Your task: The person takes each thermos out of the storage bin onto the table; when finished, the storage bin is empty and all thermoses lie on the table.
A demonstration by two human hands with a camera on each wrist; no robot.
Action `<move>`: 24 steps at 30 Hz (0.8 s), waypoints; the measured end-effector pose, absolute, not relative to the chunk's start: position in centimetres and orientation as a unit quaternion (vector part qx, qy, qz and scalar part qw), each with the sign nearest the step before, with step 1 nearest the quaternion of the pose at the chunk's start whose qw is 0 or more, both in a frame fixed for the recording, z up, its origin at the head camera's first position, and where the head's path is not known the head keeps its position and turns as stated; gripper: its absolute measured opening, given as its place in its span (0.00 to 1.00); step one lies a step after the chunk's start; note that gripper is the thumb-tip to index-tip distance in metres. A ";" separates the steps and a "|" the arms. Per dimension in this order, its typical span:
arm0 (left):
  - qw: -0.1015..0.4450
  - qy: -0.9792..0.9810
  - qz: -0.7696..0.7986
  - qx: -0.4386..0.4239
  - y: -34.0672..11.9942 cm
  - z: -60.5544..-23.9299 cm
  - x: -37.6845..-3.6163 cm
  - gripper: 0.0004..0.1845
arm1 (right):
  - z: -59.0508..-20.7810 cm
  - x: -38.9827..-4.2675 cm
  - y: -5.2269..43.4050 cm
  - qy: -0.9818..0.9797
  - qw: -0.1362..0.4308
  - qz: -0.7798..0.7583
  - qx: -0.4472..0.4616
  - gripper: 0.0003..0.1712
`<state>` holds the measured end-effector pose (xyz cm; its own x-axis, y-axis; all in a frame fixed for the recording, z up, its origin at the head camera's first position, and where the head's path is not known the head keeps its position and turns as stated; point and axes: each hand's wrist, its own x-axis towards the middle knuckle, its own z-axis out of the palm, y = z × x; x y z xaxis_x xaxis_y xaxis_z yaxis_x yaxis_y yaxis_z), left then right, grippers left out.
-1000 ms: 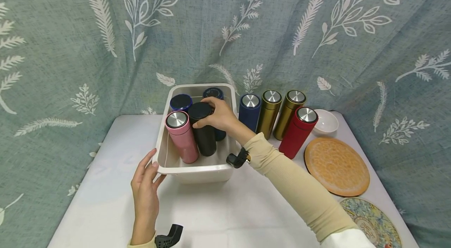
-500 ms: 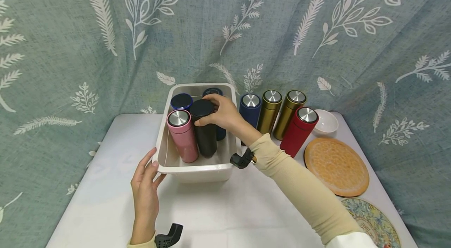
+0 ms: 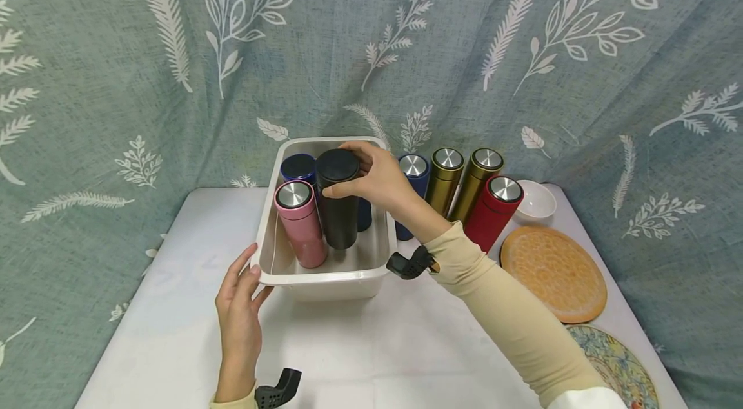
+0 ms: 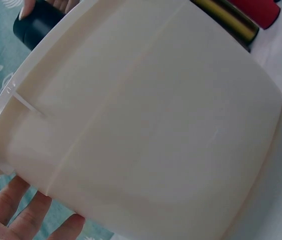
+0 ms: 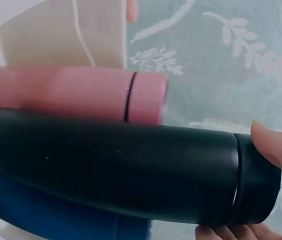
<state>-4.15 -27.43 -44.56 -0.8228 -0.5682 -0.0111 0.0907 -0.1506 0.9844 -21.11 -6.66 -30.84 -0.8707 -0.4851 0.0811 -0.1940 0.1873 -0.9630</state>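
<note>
The right hand grips the cap end of a black bottle with curled fingers and thumb. The bottle stands upright in a white tub on the surface, its top higher than the pink bottle just beside it. The left hand rests with relaxed, straight fingers against the near left corner of the tub.

From the head view, two dark blue bottles stand behind in the tub. To the right of the tub stand another blue bottle, two gold bottles, a red bottle, a white bowl and an orange round mat.

The right wrist view shows what the head view hides: the whole black body of the bottle is free, with fingertips only at the cap. The left wrist view shows mostly the tub's outer wall, with fingers under the rim.
</note>
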 end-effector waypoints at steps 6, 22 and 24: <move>0.224 -0.613 -0.733 0.192 -27.4 -44.5 -4.2 0.22 | -29.5 -20.4 -5.6 0.747 0.112 -0.616 -0.224 0.43; 0.226 -0.610 -0.734 0.195 -27.4 -44.5 -4.2 0.22 | -26.7 -19.0 -2.4 0.695 0.068 -0.673 -0.242 0.40; 0.227 -0.610 -0.734 0.194 -27.4 -44.6 -4.2 0.22 | -26.4 -18.8 -1.9 0.693 0.063 -0.676 -0.242 0.40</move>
